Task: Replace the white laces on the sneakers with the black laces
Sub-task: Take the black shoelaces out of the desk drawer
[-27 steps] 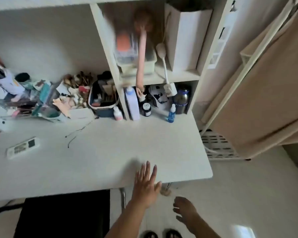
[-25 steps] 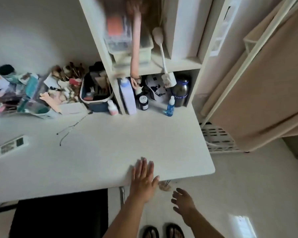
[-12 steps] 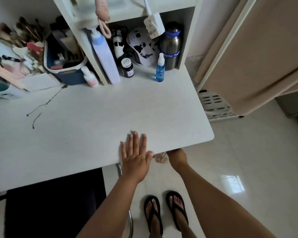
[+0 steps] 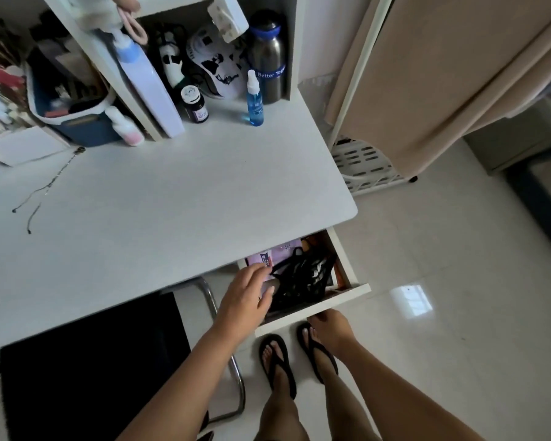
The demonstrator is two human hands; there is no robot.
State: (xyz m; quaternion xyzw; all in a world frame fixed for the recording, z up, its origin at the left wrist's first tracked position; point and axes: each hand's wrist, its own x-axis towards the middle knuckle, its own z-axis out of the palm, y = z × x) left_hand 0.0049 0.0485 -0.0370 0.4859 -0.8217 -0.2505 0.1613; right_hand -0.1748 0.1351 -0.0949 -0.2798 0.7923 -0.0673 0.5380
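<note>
Head view: the white surface (image 4: 159, 211) fills the left and middle, with a shelf unit (image 4: 102, 58) standing at its back. Under its near right corner a drawer (image 4: 315, 305) stands pulled out. A tangle of black laces (image 4: 303, 280) lies inside it, beside a purple packet (image 4: 275, 254). The left hand (image 4: 247, 297) reaches into the drawer, fingers (image 4: 257, 272) relaxed and slightly spread, thumb just beside the laces, holding nothing. The right hand (image 4: 328, 326) is at the drawer's front, below its edge; its fingers are hidden, so their state cannot be told.

Right hand (image 4: 326, 326) fingers under drawer front (image 4: 312, 308)
</note>
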